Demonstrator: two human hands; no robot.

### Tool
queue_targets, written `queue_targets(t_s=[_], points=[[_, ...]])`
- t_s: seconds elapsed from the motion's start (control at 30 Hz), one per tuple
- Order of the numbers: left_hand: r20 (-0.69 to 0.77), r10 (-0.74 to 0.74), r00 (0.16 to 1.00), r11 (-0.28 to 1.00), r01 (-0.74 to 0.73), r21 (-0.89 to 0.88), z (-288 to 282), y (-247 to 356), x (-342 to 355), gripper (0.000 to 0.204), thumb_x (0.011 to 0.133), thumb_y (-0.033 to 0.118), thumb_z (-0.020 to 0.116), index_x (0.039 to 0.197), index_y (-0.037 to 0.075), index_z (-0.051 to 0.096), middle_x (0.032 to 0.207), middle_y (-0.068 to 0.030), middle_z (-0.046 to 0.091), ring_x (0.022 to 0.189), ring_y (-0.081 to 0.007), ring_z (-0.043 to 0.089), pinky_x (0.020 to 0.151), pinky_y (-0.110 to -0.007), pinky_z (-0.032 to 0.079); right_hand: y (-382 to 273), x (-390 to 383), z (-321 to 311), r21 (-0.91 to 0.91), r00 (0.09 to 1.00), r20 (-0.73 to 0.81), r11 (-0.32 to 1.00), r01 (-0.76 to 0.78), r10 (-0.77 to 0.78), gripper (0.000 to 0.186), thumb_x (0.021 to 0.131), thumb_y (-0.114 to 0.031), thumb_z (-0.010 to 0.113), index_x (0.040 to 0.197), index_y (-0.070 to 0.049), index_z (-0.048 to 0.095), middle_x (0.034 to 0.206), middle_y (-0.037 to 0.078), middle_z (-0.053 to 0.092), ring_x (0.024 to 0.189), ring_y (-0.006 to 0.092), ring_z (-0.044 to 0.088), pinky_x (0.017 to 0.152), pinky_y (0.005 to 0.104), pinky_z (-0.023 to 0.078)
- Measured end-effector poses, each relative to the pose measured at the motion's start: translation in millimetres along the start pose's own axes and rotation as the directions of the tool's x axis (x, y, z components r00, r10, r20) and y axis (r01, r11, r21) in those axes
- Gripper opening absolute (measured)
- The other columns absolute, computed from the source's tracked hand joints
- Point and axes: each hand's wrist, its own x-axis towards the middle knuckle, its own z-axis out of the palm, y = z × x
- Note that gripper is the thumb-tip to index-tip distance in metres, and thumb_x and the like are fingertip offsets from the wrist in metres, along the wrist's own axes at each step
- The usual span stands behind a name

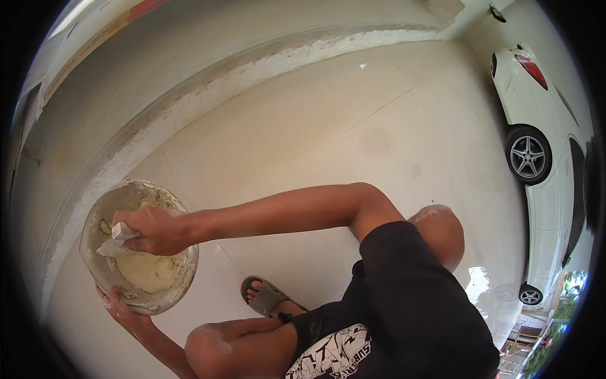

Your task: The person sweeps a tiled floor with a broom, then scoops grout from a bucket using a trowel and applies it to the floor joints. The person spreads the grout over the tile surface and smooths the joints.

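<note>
A round grey basin (92, 243) at the left is crusted with dried paste along its rim. Soft cream-coloured putty (148, 270) lies in its bottom. My right hand (158, 228) reaches across into the basin, closed around the pale handle of a putty knife (112, 247). The knife's blade is partly smeared with putty and hard to make out. At the basin's near outer side, my left hand (116, 303) grips the wall, with some fingers hidden against it.
The pale tiled floor (303, 139) spreads ahead, bounded by a wall with a rough lower edge (208, 88). A white car (546, 189) stands at the right. My sandalled foot (268, 297) and bent knees are close to the basin.
</note>
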Motion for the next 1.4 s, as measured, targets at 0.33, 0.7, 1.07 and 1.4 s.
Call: queue_targets(t_s=[0.33, 0.7, 1.07, 1.4], points=[[0.171, 0.156, 0.973, 0.979, -0.130, -0.154, -23, -8, 31, 0.068, 0.076, 0.001, 0.046, 0.143, 0.000, 0.030, 0.132, -0.0165, 0.045, 0.117, -0.0273, 0.050, 0.099, -0.038, 0.043, -125, -39, -149, 0.313, 0.791, -0.321, 0.847, -0.430, 0.521, 0.053, 0.095, -0.030, 0.057, 0.124, 0.009, 0.039, 0.115, 0.017, 0.056, 0.103, 0.0251, 0.061, 0.093, 0.0418, 0.053], [0.218, 0.244, 0.945, 0.970, -0.238, -0.055, -6, 21, 4, 0.052, 0.074, -0.008, 0.040, 0.126, -0.003, 0.038, 0.105, -0.0153, 0.056, 0.092, -0.0223, 0.059, 0.081, -0.034, 0.053, -21, -237, -185, 0.863, 0.633, -0.311, 0.489, -0.123, 0.709, 0.046, 0.089, -0.014, 0.056, 0.131, 0.001, 0.044, 0.123, 0.015, 0.058, 0.111, 0.0281, 0.060, 0.097, 0.0418, 0.049], [0.214, 0.264, 0.940, 0.922, -0.312, 0.231, -2, 22, -11, 0.042, 0.076, -0.009, 0.045, 0.118, -0.003, 0.046, 0.101, -0.0131, 0.057, 0.090, -0.0198, 0.058, 0.079, -0.030, 0.049, -10, -287, -73, 0.984, 0.586, -0.016, 0.118, -0.136, 0.810, 0.045, 0.089, -0.015, 0.059, 0.129, 0.000, 0.046, 0.125, 0.015, 0.057, 0.114, 0.0297, 0.057, 0.103, 0.0449, 0.044], [0.392, 0.282, 0.875, 0.711, -0.465, 0.527, -10, 37, 33, 0.049, 0.077, -0.007, 0.050, 0.126, -0.001, 0.051, 0.113, -0.0153, 0.062, 0.103, -0.0234, 0.060, 0.090, -0.034, 0.046, -73, -286, -94, 0.981, 0.616, -0.090, 0.176, -0.080, 0.783, 0.048, 0.093, -0.015, 0.055, 0.135, -0.001, 0.038, 0.131, 0.017, 0.050, 0.121, 0.0326, 0.050, 0.105, 0.0476, 0.041]])
